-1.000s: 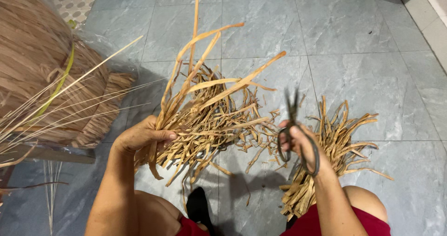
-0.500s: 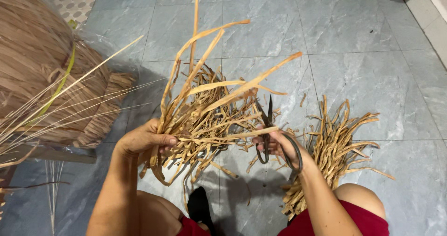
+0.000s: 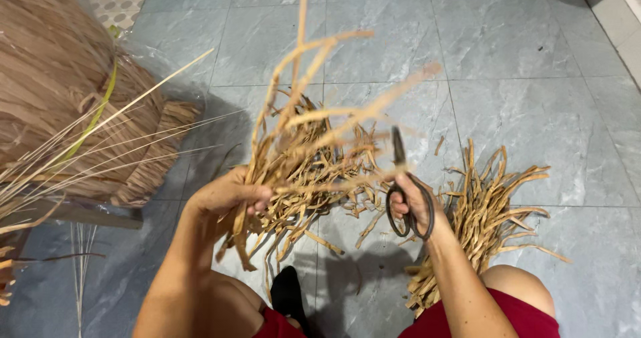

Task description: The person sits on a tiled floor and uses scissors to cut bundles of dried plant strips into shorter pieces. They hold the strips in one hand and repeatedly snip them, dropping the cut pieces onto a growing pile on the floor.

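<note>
Two hands were busy: your left hand (image 3: 230, 194) clenched the bunch of dry tan leaf strips (image 3: 300, 144), while your right hand (image 3: 412, 204), gripping black iron scissors (image 3: 402, 188), had swung them in from beside the floor pile to the bunch.

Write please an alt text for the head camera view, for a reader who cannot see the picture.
Seen from above, a person's left hand grips a bunch of dry tan strips while the right hand holds dark scissors beside it. Cut strips lie in a pile on the grey tiled floor, and a large bundle of dried fibre is at the left.
</note>
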